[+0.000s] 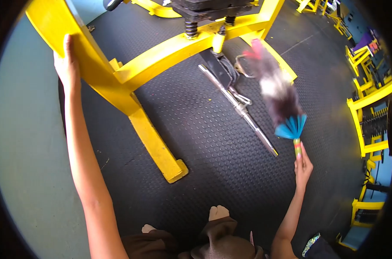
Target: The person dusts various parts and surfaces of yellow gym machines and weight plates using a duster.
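My right hand (303, 166) is closed around the short green-and-red handle of a feather duster (294, 126). The duster points away from me, its blue collar sharp and its dark, white and red feathers smeared by motion. Those feathers are beside the right part of a yellow gym machine frame (170, 54). At the upper left, my left hand (67, 68) grips the edge of the machine's yellow upright post (90, 73); some of its fingers are hidden behind the post.
A chrome pull bar (239, 108) hangs or lies beneath the machine by a black strap. Black weight plates (204, 6) sit above springs. My bare feet (218, 212) stand on studded black flooring (196, 164). Several yellow machines (373, 121) line the right side; a pale wall (27, 142) is left.
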`<state>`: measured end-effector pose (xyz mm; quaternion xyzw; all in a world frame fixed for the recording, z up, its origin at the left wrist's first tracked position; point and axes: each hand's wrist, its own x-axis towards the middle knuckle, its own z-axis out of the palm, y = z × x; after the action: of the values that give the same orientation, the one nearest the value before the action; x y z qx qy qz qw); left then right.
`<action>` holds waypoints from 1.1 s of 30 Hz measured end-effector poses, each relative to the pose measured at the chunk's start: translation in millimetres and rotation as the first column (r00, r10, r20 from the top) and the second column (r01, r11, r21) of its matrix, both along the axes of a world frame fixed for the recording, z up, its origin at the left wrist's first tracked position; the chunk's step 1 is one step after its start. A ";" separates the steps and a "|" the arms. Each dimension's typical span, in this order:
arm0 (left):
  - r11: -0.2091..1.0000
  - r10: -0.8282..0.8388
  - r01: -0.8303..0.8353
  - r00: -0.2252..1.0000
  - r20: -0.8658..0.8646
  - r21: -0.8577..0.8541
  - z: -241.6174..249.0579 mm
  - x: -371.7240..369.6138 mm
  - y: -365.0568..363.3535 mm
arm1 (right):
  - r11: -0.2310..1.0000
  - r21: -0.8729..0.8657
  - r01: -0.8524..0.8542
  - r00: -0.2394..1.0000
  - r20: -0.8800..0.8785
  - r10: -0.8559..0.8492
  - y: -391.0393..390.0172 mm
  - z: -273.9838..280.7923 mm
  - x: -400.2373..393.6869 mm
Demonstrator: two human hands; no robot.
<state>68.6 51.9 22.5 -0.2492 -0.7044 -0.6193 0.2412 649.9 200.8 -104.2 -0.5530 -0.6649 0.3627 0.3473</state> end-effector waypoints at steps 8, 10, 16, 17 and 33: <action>1.000 0.017 -0.018 0.999 0.044 0.018 -4.0 -12.6 -1.0 | 0.957 0.014 -0.289 0.956 0.062 0.287 85.0 10.5 -19.4; 1.000 0.007 -0.007 1.000 0.029 0.012 -5.0 -15.4 -3.4 | 0.951 0.015 -0.308 0.950 0.067 0.306 106.1 6.7 -21.9; 0.997 -0.022 0.019 0.999 0.032 0.079 -9.9 -19.7 -2.3 | 0.991 0.096 -0.093 0.992 0.089 0.085 163.6 6.8 -28.4; 0.995 -0.019 0.015 0.999 0.042 0.098 -10.8 -22.0 -1.9 | 0.991 0.099 -0.093 0.992 0.091 0.084 167.4 8.5 -23.3; 0.979 0.010 -0.008 1.000 -0.005 0.203 -11.0 -9.6 5.5 | 0.999 0.043 0.016 0.995 -0.095 -0.012 140.1 -32.8 -19.2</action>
<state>59.0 57.5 11.5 -0.2219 -0.6380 -0.6861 0.2701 630.7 340.9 -137.0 -0.5322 -0.6514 0.3715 0.3929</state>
